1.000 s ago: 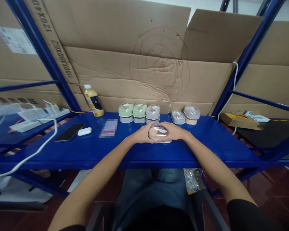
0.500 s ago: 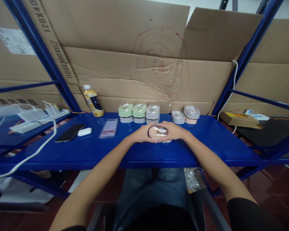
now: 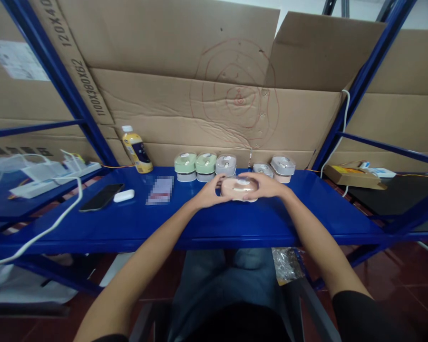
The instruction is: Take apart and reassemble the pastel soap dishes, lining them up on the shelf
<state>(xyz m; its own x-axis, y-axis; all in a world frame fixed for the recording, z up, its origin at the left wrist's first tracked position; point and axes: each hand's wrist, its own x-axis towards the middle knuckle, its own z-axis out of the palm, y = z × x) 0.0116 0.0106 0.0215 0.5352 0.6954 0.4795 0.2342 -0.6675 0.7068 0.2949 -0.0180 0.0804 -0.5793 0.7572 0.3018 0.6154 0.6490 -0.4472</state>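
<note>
A peach-coloured lidded container (image 3: 238,188) is held between both my hands above the blue shelf (image 3: 199,223). My left hand (image 3: 211,191) grips its left side with curled fingers. My right hand (image 3: 264,185) wraps its right side and top. Behind them, against the cardboard, stands a row of similar containers: two green ones (image 3: 185,166) (image 3: 206,166), a grey one (image 3: 226,164), a small grey one (image 3: 262,169) partly hidden by my right hand, and a grey-lidded peach one (image 3: 283,168).
A yellow bottle (image 3: 136,149), a black phone (image 3: 102,196), a white earbud case (image 3: 124,195) and a blurred card (image 3: 160,189) lie on the shelf's left. White power strips and cables (image 3: 43,172) sit far left. A flat carton (image 3: 349,175) lies right. Cardboard sheets (image 3: 214,104) back the shelf.
Both hands have carried the peach container a little away from me and to the right, towards the row at the back. The lid now looks pressed down.
</note>
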